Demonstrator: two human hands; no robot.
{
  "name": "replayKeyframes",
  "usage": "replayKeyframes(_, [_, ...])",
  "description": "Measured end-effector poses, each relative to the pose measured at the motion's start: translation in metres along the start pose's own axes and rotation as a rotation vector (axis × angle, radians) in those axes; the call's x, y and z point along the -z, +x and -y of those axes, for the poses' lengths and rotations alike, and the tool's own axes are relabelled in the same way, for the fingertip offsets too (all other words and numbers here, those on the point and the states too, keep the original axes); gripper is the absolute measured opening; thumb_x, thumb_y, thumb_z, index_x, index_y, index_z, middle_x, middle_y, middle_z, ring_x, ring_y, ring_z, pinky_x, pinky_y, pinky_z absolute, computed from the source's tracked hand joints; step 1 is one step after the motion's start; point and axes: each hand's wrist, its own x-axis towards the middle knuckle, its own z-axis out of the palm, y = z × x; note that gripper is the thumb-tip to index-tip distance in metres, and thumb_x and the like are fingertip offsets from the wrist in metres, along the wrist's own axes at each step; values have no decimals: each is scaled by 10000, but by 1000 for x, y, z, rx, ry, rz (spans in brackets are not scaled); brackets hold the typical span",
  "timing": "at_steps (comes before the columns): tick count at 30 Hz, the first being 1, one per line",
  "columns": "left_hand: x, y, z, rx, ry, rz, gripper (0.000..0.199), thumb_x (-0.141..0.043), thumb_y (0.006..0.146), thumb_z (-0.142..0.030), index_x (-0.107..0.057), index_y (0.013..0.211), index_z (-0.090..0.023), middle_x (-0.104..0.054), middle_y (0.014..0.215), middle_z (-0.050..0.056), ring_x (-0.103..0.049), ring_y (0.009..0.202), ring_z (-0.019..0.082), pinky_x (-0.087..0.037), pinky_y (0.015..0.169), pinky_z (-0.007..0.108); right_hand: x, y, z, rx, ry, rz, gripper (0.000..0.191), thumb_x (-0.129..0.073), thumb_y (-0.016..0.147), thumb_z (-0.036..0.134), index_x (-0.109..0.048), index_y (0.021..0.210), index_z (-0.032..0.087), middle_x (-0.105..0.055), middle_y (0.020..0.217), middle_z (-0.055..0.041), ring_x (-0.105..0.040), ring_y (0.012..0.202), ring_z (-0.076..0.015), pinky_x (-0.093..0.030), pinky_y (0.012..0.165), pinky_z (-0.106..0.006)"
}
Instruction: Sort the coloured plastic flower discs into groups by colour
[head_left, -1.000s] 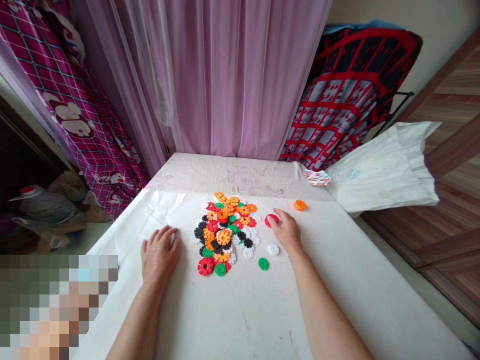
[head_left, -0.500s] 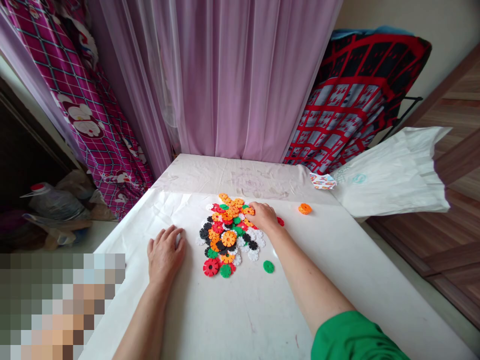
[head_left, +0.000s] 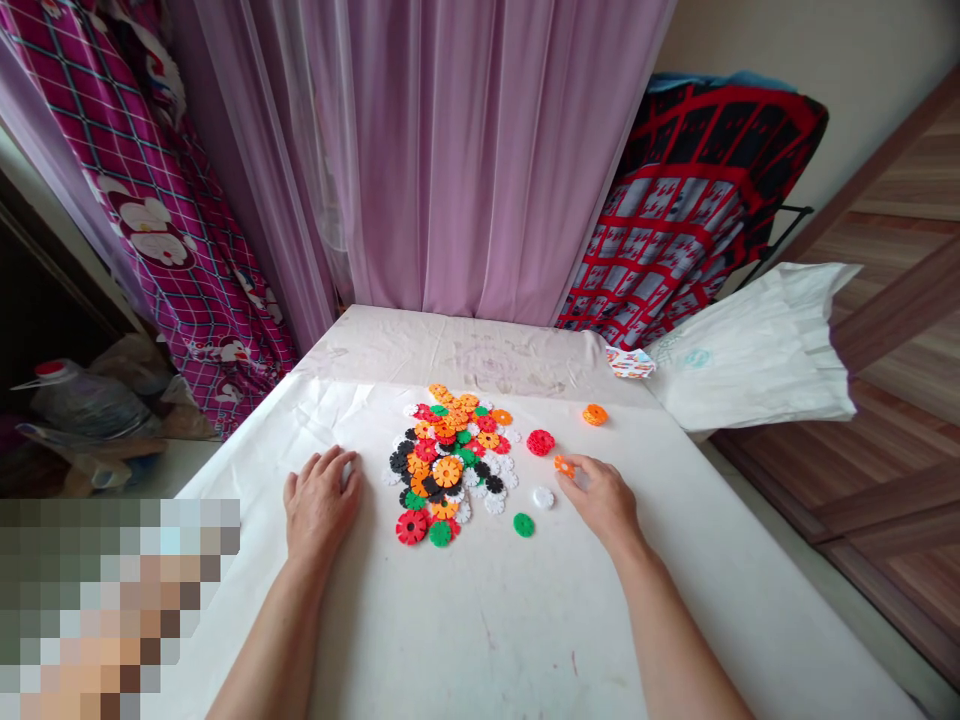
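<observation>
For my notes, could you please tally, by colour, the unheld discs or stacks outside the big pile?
Orange stack: 1
Red stack: 1
White disc or stack: 1
Green disc or stack: 1
Total: 4

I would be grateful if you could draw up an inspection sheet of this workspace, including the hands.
Surface: white-covered table, creased, with faint reddish marks at the near part.
Things: mixed pile of slotted discs; right of it, red discs, orange discs, a white piece and a green piece.
Clutter: white bag and small patterned item by the table's right edge.
Hands: left hand palm down on the table, anything beneath unclear; right hand pinching an orange disc.
Cables: nothing seen.
Surroundings: purple curtain behind, red-capped bottle at left, wooden panels at right.
</observation>
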Motion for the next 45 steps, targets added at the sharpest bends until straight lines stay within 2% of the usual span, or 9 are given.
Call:
replayKeyframes(4, [-1,2,2,-12,8,-7,402,-369,926,-361,-637,1205,-251,-548,1417,52,-403,1360,290,-227,1138,550,-5,-9,-13,15,-15,33,253,-562,777,351,-702,961,249,-720,1001,-37,-614,944,-222,-475,823,-333])
replayKeyframes(10, [-2,2,3,-11,10,-2,407,-359,932,-372,-633,1210,-257,-545,1421,41,-390,1370,285,-222,1143,545,-3,-4,-8,68,-15,11,239,-520,839,363,-714,885,231,-706,1036,-59,-614,933,-220,-469,823,-331])
replayKeyframes(14, [-2,2,2,-7,13,-2,402,-369,929,-368,-636,1209,-257,-546,1419,43,-395,1367,284,-226,1142,545,0,9,29,146,-36,21,229,-491,868,266,-713,919,246,-716,1033,-34,-600,962,-199,-443,862,-301])
replayKeyframes(18, [-1,2,2,-7,5,-13,391,-381,926,-366,-643,1197,-262,-559,1406,51,-403,1363,282,-234,1138,545,-11,29,82,225,-135,206,197,-549,861,264,-710,970,235,-723,1046,-46,-592,1005,-209,-419,885,-299])
replayKeyframes(21, [0,2,2,-3,-1,-1,391,-385,924,-362,-643,1200,-261,-551,1415,47,-399,1366,282,-228,1142,545,-23,43,109,209,-244,306,207,-582,851,312,-700,997,225,-723,1023,-72,-591,1013,-231,-417,848,-317])
replayKeyframes(31, [-2,2,3,4,-14,-1,386,-395,923,-358,-644,1205,-270,-545,1422,42,-396,1370,282,-220,1146,542,-37,56,124,200,-295,358,263,-630,826,338,-622,1043,189,-697,1039,-114,-609,995,-240,-409,818,-326])
replayKeyframes(36, [-2,1,3,0,-24,-9,384,-394,924,-365,-647,1199,-276,-551,1416,41,-401,1366,283,-225,1142,543,-30,48,106,191,-157,243,280,-644,798,329,-594,1044,206,-700,1019,-76,-620,952,-209,-410,830,-303])
replayKeyframes(41, [0,1,1,8,0,7,393,-385,924,-365,-641,1207,-270,-547,1420,39,-397,1370,280,-220,1147,536,5,32,41,6,4,78,204,-612,772,378,-623,929,248,-707,979,-19,-634,913,-194,-432,755,-285])
replayKeyframes(45, [0,1,1,-7,6,-10,395,-384,922,-367,-646,1198,-261,-559,1406,55,-403,1363,281,-232,1141,538,24,22,-6,-116,34,128,180,-600,752,397,-649,850,254,-709,963,-4,-638,903,-194,-437,724,-281])
